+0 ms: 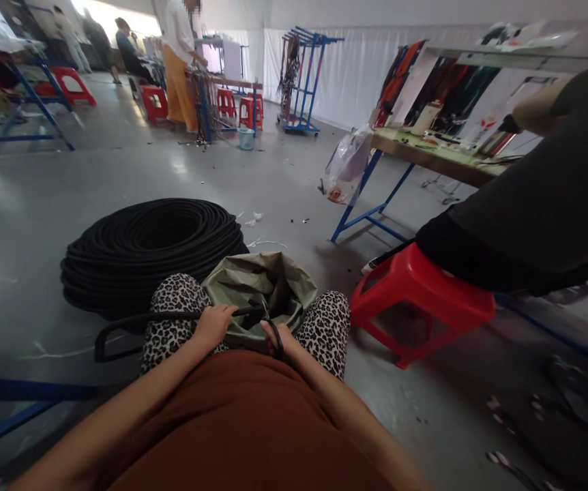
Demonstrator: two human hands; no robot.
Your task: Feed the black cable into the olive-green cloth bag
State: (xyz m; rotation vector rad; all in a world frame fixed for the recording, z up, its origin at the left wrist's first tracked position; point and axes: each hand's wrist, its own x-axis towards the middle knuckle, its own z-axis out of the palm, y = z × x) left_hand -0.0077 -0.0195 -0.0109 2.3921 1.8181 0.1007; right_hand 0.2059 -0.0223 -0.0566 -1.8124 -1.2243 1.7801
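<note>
My left hand [214, 326] is closed around a thick black cord [166, 316], whose end points right over an open olive-green sack [295, 274] between my knees. In my right hand [284, 335] is a pair of scissors [276, 334] with black handles. Their blades meet the cord near its end; whether they have cut into it I cannot tell. To the left of my knees lies a large coil of black cord [104, 239] on the floor. The held cord loops back past my left knee. The sack's inside is dark.
Close on my right, a person in dark clothes [544, 204] sits on a red plastic stool [427, 293] at a workbench [437, 158]. A clear plastic bag [348, 164] hangs from that bench. Farther back are a blue rack [307, 88], red stools [155, 102] and other people.
</note>
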